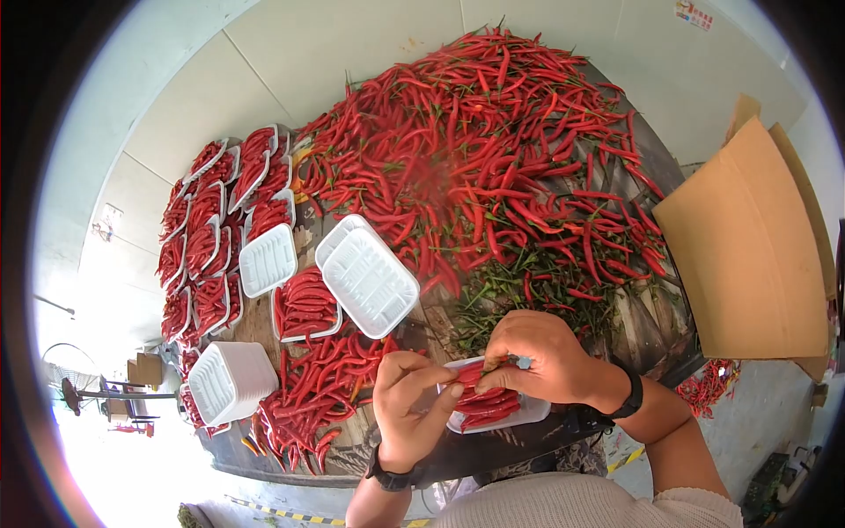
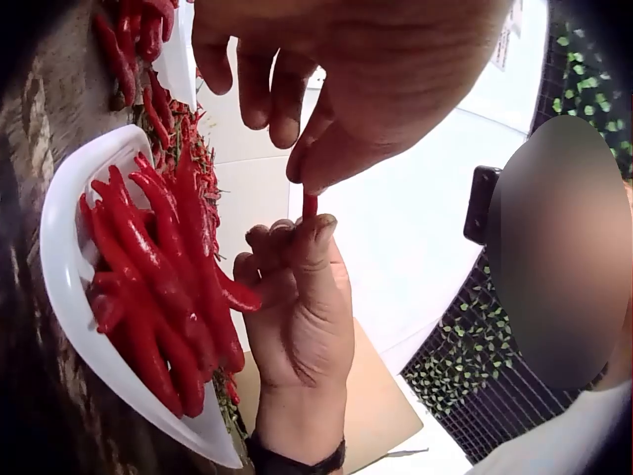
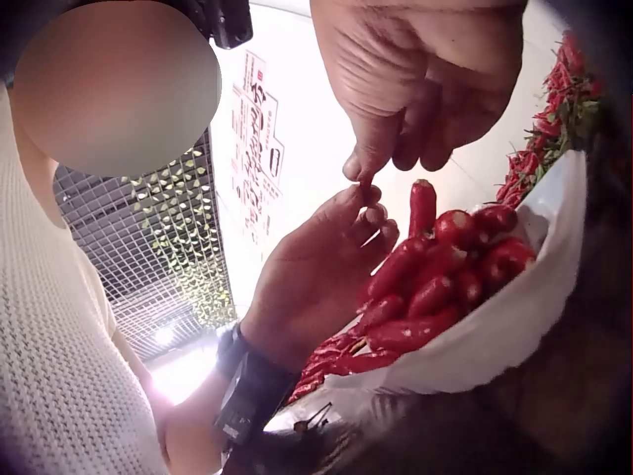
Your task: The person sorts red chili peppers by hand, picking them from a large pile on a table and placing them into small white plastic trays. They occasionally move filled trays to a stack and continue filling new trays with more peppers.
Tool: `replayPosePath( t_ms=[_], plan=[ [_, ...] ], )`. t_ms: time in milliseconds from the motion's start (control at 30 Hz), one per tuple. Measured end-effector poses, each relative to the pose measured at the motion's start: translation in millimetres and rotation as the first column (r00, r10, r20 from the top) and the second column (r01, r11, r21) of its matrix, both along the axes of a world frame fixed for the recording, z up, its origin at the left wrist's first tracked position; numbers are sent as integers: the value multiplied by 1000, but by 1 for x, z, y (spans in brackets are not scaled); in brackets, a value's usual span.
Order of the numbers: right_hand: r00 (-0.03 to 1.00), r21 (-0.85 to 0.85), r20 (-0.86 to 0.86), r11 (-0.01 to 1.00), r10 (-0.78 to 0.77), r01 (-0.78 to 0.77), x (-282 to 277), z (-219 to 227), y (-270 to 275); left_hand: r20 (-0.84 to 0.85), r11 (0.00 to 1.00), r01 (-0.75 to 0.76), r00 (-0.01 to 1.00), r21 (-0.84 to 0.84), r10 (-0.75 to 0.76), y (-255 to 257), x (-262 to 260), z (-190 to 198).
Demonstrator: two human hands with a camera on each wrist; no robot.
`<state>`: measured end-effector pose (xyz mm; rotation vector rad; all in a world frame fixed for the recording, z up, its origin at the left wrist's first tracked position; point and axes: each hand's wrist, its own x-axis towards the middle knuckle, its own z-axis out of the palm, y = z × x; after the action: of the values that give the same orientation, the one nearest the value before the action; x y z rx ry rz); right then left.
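A red chili is pinched between both hands, above a white foam tray that holds several red chilies. My left hand pinches one end between thumb and index finger, its other fingers loosely bent. The right hand grips the other end with thumb and fingers. In the right wrist view the left hand is below and the right hand above, with the tray's chilies beside them. Most of the pinched chili is hidden by the fingers.
A large heap of red chilies covers the table's back, with green stems nearer. Filled trays stand at left, beside stacked empty trays. Two empty trays lie mid-table, near loose chilies. A cardboard box stands right.
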<state>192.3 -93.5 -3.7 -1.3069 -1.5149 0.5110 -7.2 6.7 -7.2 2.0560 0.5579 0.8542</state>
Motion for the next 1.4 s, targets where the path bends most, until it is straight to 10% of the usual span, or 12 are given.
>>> replayPosePath(
  t_ms=[367,600,700,767,900,1167,1400],
  plan=[
    [872,-264,-418,884,255,-385,7,9,-7,88,920,278,961,-278,-264,8,-4,3],
    [803,-230,-571,907,169,-354,8,3,-3,78,923,257,966,-287,-245,6,-4,7],
    [857,-231,-501,937,118,-264,5,5,-2,13,962,185,982,-199,-186,4,-4,7],
    [989,-83,-76,990,-124,118,4,4,0,-74,997,41,996,-61,-45,2,-3,5],
    [928,-81,-42,927,-369,365,12,6,-1,-56,995,-1,998,-95,-5,3,-4,4],
    [788,140,309,845,-532,516,28,-6,6,124,825,-534,845,185,520,30,-28,12],
    [783,154,390,872,-485,464,29,-15,19,34,731,-622,768,281,640,40,-37,13]
  ],
)
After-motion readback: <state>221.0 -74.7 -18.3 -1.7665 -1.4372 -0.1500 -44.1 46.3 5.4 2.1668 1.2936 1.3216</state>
